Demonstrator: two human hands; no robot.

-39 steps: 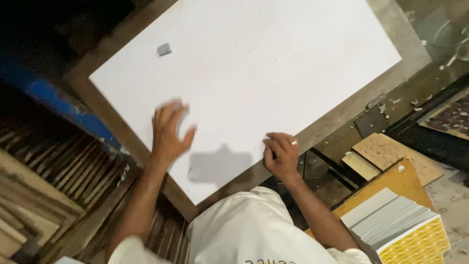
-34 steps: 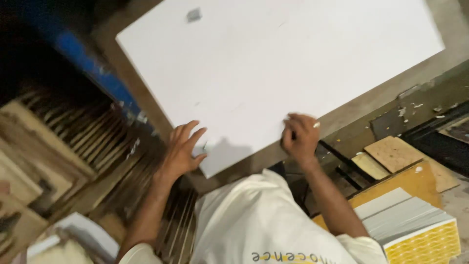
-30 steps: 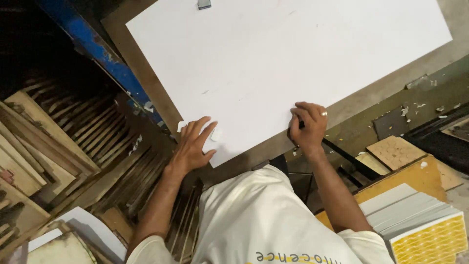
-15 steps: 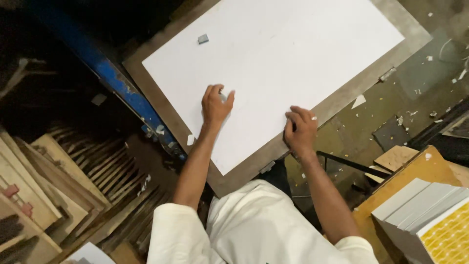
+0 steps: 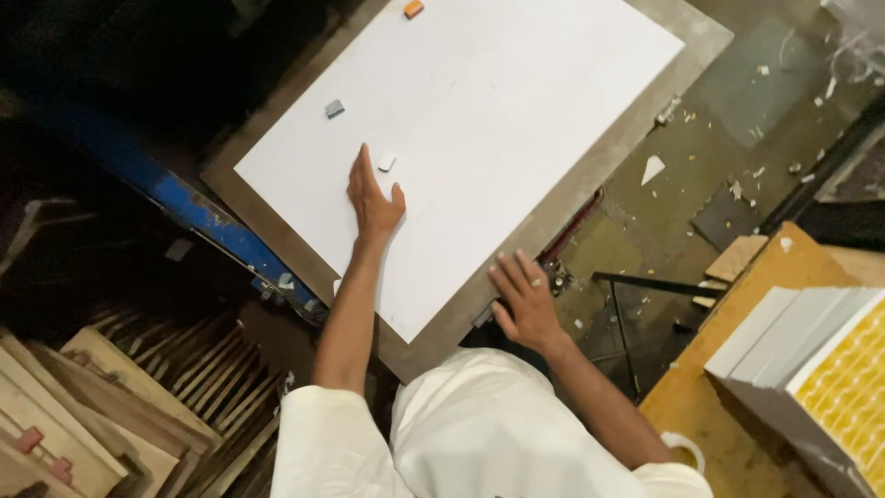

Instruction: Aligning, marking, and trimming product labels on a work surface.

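Lying across most of a grey board (image 5: 636, 138) is a large white sheet (image 5: 498, 120), its near corner close to the board's near edge. Resting flat on the sheet, the left hand (image 5: 373, 198) has its fingers together and straight, gripping nothing. The right hand (image 5: 527, 302) sits open, fingers spread, on the board's near edge just past the sheet. A small white chip (image 5: 387, 162) lies beside the left fingertips, a grey chip (image 5: 335, 108) nearer the sheet's left edge, an orange chip (image 5: 414, 8) at its far edge.
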